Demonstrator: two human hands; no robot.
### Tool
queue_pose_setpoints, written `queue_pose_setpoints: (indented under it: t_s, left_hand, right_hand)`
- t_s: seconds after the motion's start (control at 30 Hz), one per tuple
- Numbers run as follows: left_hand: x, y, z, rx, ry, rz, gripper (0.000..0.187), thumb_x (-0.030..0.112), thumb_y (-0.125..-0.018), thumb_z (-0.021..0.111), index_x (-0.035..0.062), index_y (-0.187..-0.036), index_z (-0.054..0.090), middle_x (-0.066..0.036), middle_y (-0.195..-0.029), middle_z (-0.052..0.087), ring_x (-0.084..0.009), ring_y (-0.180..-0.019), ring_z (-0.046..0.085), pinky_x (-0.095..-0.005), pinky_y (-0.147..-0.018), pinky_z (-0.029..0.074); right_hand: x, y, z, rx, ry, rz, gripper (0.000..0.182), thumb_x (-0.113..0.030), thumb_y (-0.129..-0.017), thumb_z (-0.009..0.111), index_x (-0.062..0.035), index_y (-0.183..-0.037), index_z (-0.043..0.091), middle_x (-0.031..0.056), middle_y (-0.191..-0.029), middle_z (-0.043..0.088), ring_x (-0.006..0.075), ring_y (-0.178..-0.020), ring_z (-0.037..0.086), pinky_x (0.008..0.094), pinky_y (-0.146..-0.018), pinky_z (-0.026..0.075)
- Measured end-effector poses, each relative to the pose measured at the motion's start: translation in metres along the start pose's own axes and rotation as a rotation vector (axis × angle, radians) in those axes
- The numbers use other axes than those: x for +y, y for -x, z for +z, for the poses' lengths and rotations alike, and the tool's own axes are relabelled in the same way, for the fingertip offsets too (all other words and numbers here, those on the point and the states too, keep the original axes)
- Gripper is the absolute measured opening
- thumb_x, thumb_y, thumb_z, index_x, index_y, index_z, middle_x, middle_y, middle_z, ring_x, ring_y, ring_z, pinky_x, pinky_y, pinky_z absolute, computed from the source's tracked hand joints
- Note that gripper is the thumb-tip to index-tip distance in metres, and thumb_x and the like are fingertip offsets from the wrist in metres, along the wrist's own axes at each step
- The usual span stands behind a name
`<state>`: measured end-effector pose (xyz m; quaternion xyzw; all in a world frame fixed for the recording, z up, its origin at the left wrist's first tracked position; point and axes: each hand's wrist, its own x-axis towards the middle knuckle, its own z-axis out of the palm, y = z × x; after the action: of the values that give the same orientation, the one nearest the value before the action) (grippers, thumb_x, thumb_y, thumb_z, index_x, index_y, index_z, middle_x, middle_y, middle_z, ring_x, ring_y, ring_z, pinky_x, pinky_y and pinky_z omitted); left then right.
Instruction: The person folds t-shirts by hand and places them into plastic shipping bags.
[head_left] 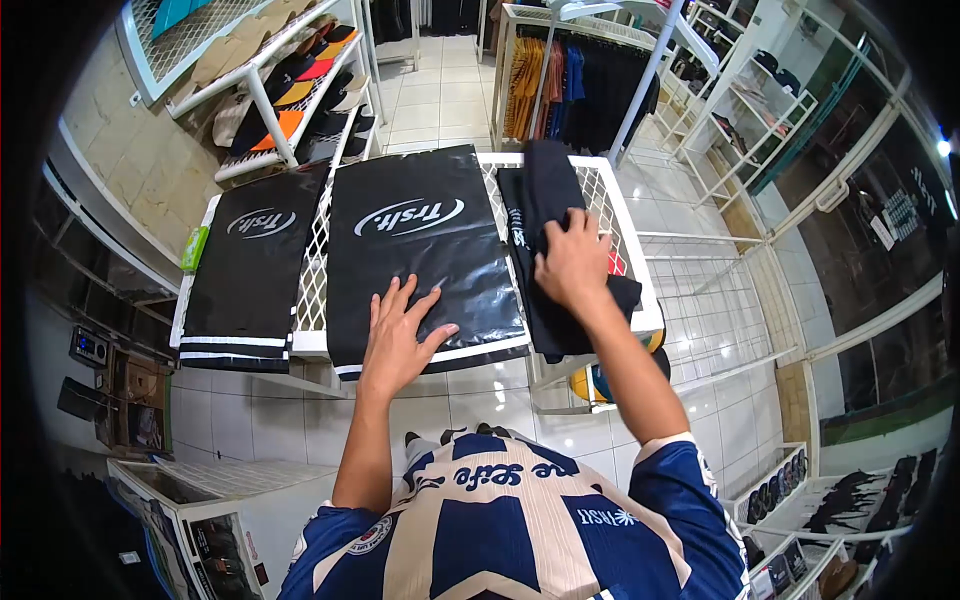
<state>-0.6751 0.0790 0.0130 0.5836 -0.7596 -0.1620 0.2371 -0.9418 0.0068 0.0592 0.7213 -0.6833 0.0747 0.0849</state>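
Note:
My left hand lies flat with its fingers spread on the lower part of a black plastic mailer bag, which carries a white "Trslt." style logo. My right hand is on a folded black garment, its fingers bent into the dark cloth. White print shows along the left side of the black cloth under it. To the left lies a stack of similar black mailer bags with white edges at the bottom.
A white mesh-topped table carries these things. A small green packet sits at its left edge. Cap shelves stand at the far left, a clothes rack behind, and glass doors at the right. Something yellow and blue is under the table.

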Motion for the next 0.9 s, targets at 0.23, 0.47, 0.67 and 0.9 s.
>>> queue_pose_setpoints:
  t_s: [0.23,0.47,0.67,0.9]
  left_hand:
    - [0.001,-0.001,0.011,0.032,-0.055,0.02,0.063,0.049,-0.093,0.07,0.0135,-0.144,0.062,-0.022,-0.16,0.041,-0.0414,-0.152,0.03,-0.0567,-0.125,0.018]
    - [0.002,-0.008,0.022,0.061,-0.078,0.01,0.062,0.051,-0.096,0.066,0.0128,-0.145,0.061,-0.023,-0.16,0.041,-0.0422,-0.153,0.029,-0.0573,-0.125,0.017]
    - [-0.001,0.004,-0.011,0.09,0.025,0.045,0.054,0.041,-0.089,0.076,0.0116,-0.134,0.069,-0.019,-0.153,0.051,-0.038,-0.148,0.038,-0.0526,-0.124,0.025]
    - [-0.025,0.021,-0.03,0.006,0.096,0.061,0.043,0.026,-0.077,0.086,0.011,-0.116,0.079,-0.01,-0.138,0.067,-0.0337,-0.14,0.05,-0.0454,-0.116,0.039]
  right_hand:
    - [-0.009,-0.001,0.032,0.038,-0.108,0.104,0.063,-0.046,-0.085,0.076,-0.0066,-0.13,0.055,0.027,-0.156,0.041,0.0534,-0.138,0.045,0.0625,-0.1,0.049]
    - [-0.01,-0.013,0.039,-0.05,-0.025,0.122,0.056,-0.034,-0.081,0.078,-0.0042,-0.125,0.059,0.0325,-0.153,0.043,0.0597,-0.128,0.052,0.0595,-0.089,0.058]
    - [0.009,-0.017,0.053,0.009,-0.035,0.023,0.048,-0.025,-0.083,0.072,0.0011,-0.12,0.059,0.0375,-0.147,0.048,0.0647,-0.12,0.056,0.0546,-0.083,0.062]
    - [0.02,-0.018,0.06,0.161,-0.06,-0.042,0.032,-0.007,-0.083,0.066,0.0019,-0.113,0.059,0.0369,-0.133,0.059,0.0536,-0.101,0.069,0.049,-0.076,0.063]
